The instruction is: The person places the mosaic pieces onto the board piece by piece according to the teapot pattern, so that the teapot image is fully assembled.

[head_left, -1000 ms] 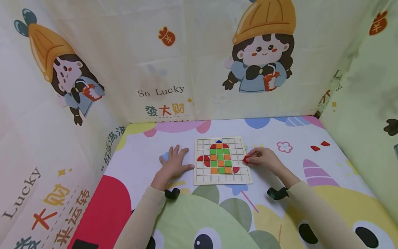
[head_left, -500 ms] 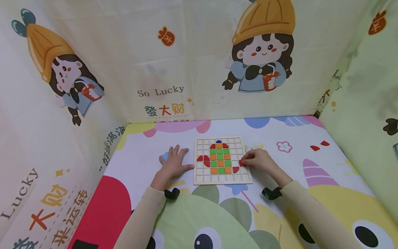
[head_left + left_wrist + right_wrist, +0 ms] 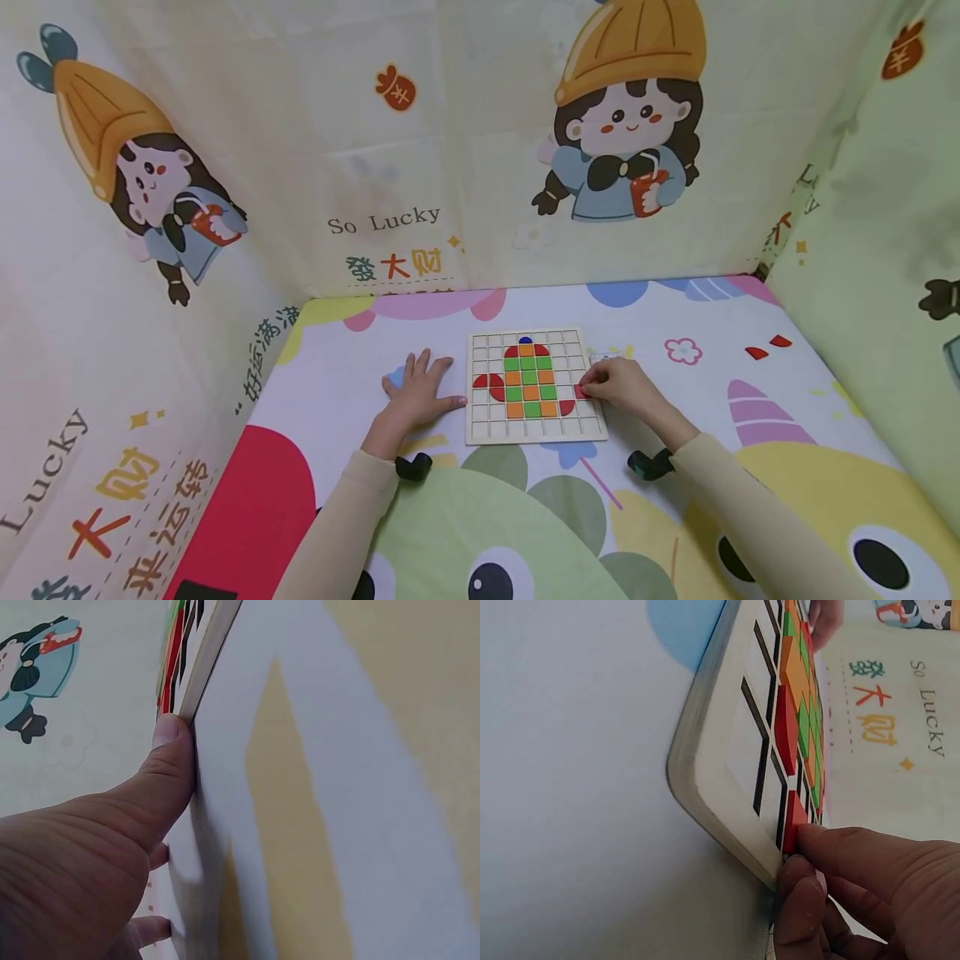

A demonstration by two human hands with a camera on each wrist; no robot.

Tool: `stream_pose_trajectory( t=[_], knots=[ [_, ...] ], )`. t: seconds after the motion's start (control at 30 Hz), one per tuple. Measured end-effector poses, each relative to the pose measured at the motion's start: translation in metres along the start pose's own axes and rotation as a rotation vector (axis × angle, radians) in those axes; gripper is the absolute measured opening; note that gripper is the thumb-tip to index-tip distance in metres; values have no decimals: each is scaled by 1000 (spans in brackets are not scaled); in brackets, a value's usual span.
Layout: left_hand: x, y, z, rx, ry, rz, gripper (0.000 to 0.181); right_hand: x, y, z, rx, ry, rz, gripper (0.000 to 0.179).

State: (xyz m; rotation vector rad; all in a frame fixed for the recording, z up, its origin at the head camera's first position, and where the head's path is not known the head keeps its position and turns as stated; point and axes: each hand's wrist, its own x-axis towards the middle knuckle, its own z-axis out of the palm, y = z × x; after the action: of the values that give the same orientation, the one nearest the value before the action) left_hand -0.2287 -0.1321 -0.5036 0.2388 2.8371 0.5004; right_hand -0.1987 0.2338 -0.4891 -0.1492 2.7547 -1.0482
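Note:
A square wooden grid board [image 3: 536, 439] lies on the table, with green and orange square tiles [image 3: 531, 392], red rounded pieces [image 3: 497, 387] and a blue one [image 3: 526, 340] set in its cells. My left hand [image 3: 417, 400] rests on the cloth with fingers spread, its thumb [image 3: 174, 754] against the board's left edge. At the right-hand column, my right hand [image 3: 626, 387] pinches a small red piece [image 3: 796, 817] between thumb and fingers, low over a cell. The fingertips partly hide that piece. Another red piece [image 3: 785, 729] sits in a cell close by.
Two loose red pieces, one nearer [image 3: 757, 353] and one farther [image 3: 781, 341], lie on the patterned tablecloth [image 3: 645, 333] to the right of the board. Printed fabric walls [image 3: 480, 167] close in the table at the back and both sides.
My right hand has moved left with the red piece, from the board's right rim to over the right-hand column. Since half a second ago it has stayed nearly still. My left hand keeps its place.

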Motion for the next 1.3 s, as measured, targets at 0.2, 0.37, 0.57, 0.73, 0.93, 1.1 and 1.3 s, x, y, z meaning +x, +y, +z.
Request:
stream_pose_trajectory(
  t=[0.2, 0.37, 0.57, 0.73, 0.93, 1.1, 1.3],
  knots=[
    [0, -1, 1, 6, -7, -4, 89, -1, -2, 2, 14, -4, 19, 9],
    [1, -2, 3, 2, -13, -15, 89, -3, -2, 6, 23, 27, 23, 10],
    [1, -2, 4, 11, -4, -10, 88, -2, -3, 4, 65, 11, -12, 11],
    [-1, 0, 2, 1, -2, 2, 88, -3, 0, 1, 74, 5, -30, 14],
    [-2, 1, 0, 13, 8, 0, 87, -5, 3, 1, 100, 48, 40, 12],
    [-1, 0, 0, 7, 12, 6, 88, -5, 5, 2, 74, 81, 43, 11],
    [0, -1, 0, 11, 11, 4, 88, -3, 7, 5, 87, 83, 0, 10]
  ],
)
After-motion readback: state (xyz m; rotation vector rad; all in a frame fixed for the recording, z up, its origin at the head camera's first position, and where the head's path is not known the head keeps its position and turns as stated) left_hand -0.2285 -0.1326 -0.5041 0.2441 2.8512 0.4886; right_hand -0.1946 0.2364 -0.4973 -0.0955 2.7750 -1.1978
